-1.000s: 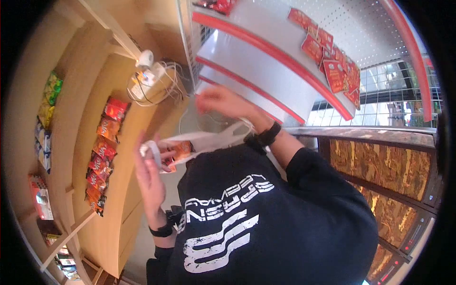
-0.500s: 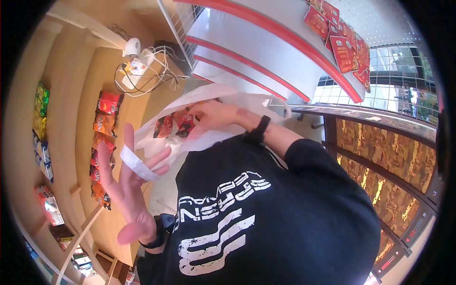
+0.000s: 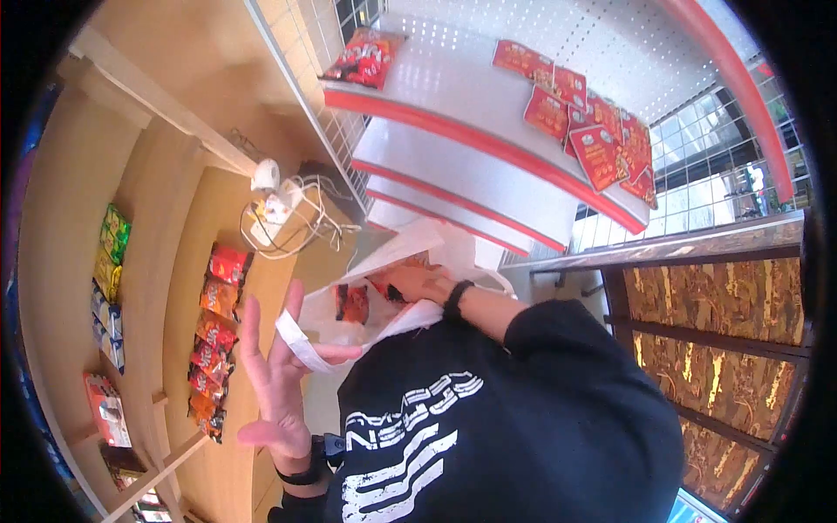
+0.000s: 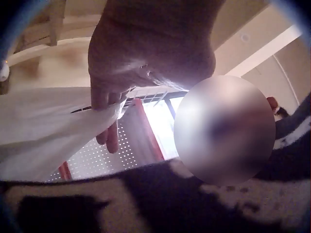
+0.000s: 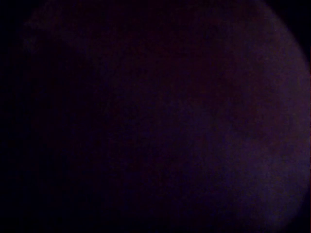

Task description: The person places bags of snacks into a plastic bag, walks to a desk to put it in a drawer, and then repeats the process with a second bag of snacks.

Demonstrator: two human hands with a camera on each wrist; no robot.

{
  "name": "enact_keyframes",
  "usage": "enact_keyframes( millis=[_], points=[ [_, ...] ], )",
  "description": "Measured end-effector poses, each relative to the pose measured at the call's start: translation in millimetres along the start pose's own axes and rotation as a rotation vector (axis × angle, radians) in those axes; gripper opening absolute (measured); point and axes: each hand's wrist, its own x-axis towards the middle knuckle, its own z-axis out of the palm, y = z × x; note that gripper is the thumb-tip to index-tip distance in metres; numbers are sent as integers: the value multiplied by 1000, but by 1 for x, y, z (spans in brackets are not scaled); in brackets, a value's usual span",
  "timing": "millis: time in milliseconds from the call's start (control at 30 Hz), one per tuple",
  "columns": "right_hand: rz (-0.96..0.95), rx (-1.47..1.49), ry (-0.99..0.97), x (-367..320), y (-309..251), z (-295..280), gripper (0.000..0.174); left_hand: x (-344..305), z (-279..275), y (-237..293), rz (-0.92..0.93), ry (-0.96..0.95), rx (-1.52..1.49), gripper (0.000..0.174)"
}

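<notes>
In the head view, a white plastic bag [image 3: 405, 253] hangs with its mouth spread between the two hands. One handle loop crosses the fingers of my left hand [image 3: 283, 383], which are straight and splayed, thumb out to the side. The left wrist view shows the same hand [image 4: 146, 63] dark from below, white plastic [image 4: 43, 131] stretching away from its fingers. Inside the bag mouth, my right hand [image 3: 418, 283] reaches down at a red-orange snack packet [image 3: 388, 283]; I cannot tell whether its fingers grip it. Another snack packet [image 3: 352, 304] lies beside it in the bag. The right wrist view is nearly black.
Left stands a wooden shelf [image 3: 174, 288] with a row of red and orange snack packets [image 3: 214, 340]. A power strip with tangled cables [image 3: 279, 218] sits at its far end. Ahead, a white rack with red edges [image 3: 479, 131] holds red packs [image 3: 597, 157] and a red snack bag [image 3: 364, 59].
My right hand came down from above the bag into its mouth and stays among the packets. The left hand's fingers spread out, the handle looped over them, and the bag opened wider.
</notes>
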Motion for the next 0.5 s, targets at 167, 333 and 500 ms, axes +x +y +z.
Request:
enact_keyframes(
  millis=[167,333,500],
  points=[
    [136,291,69,-37,-21,-64,38,8,-7,-36,-119,-53,-49,112],
    [90,388,40,-75,-55,-137,30,17,-1,-71,-161,-48,27,100],
    [26,851,328,-118,-84,-225,26,18,-8,-83,-165,-15,24,94]
  ],
)
